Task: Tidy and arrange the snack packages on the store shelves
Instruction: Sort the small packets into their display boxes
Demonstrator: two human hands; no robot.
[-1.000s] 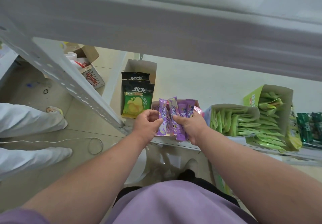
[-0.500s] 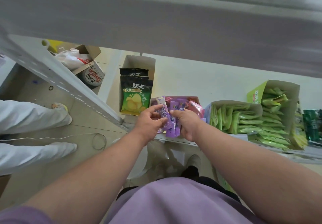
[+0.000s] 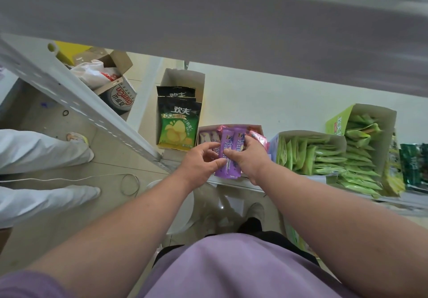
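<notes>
The white shelf (image 3: 266, 103) runs across in front of me, with an upper shelf blurred grey above it. On it, from my left, stands a tall open carton (image 3: 183, 77) with black-and-green chip bags (image 3: 177, 124) leaning in it, then a low box (image 3: 254, 128) of purple and pink snack sticks, then two cartons of green packets (image 3: 324, 151), the far one (image 3: 368, 145) tipped up higher. Dark green packs (image 3: 414, 165) lie at the right end. Left of the shelf post (image 3: 76, 105), on the floor, sits an open cardboard box (image 3: 115, 84) with a white bag in it, and someone's white-trousered legs (image 3: 39, 154) stand near.

My right hand (image 3: 249, 158) grips a small bundle of purple snack sticks (image 3: 228, 154), fingers curled round their right side, holding them upright at the front edge of the low box. My left hand (image 3: 201, 161) pinches the bundle's left edge between thumb and curled fingers.
</notes>
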